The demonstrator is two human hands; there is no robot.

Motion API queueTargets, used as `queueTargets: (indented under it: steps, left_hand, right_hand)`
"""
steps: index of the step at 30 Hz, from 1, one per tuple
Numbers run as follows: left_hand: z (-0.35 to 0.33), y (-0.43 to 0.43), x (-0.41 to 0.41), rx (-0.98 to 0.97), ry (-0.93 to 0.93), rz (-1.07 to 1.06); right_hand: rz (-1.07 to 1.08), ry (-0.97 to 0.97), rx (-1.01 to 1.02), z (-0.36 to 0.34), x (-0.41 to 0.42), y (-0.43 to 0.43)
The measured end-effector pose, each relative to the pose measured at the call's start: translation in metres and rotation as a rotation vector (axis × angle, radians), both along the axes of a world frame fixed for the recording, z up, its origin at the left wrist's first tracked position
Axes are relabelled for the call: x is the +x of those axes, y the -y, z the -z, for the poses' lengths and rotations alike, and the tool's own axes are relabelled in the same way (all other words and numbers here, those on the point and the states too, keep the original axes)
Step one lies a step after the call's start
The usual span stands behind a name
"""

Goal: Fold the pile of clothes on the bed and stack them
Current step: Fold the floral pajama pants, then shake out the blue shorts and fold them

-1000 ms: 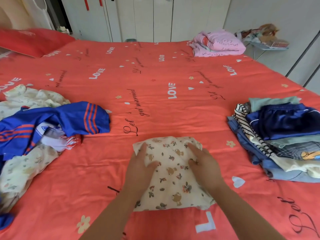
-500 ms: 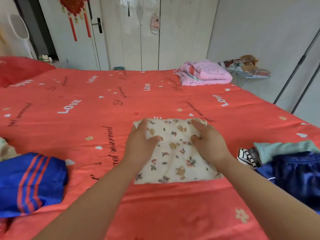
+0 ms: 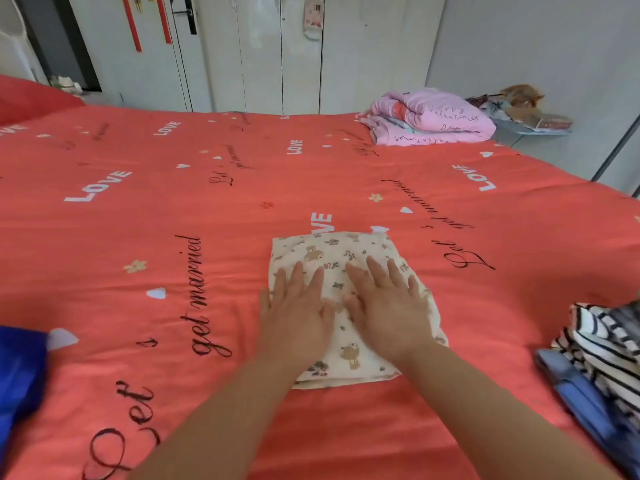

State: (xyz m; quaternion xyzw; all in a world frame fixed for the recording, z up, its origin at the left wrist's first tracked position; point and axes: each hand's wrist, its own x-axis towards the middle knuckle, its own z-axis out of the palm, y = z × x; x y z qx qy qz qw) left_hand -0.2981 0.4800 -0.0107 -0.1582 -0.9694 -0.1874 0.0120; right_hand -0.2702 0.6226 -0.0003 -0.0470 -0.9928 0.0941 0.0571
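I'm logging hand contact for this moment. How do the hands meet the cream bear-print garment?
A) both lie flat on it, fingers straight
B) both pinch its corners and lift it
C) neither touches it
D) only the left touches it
A: the left hand and the right hand lie palm-down and flat on the folded garment, which rests on the bed.

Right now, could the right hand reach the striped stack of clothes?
Probably yes: the right hand rests flat on the bear-print cloth, and only bare bedspread separates it from the striped stack.
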Motion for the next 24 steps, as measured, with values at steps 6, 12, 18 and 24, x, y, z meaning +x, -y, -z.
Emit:
queueTargets:
  steps: [6, 12, 18, 24]
  left_hand:
    - [0.050, -0.006, -0.008, -0.113, -0.025, 0.002]
    - [0.045, 0.007, 0.017, -0.111, 0.013, 0.050]
    - [0.008, 0.061, 0.083, -0.211, 0.065, 0.108]
    - [-0.034, 0.158, 0.158, -0.193, 0.060, 0.014]
  right_hand:
    - [0.077, 0.050, 0.018, 0.056, -0.006, -0.001]
    - [0.107, 0.135, 0.003, 0.049, 0.019, 0.010]
    - [0.034, 0.295, 0.012, 0.011, 0.086, 0.035]
    - [-0.116, 0.295, -0.002, -0.040, 0.146, 0.095]
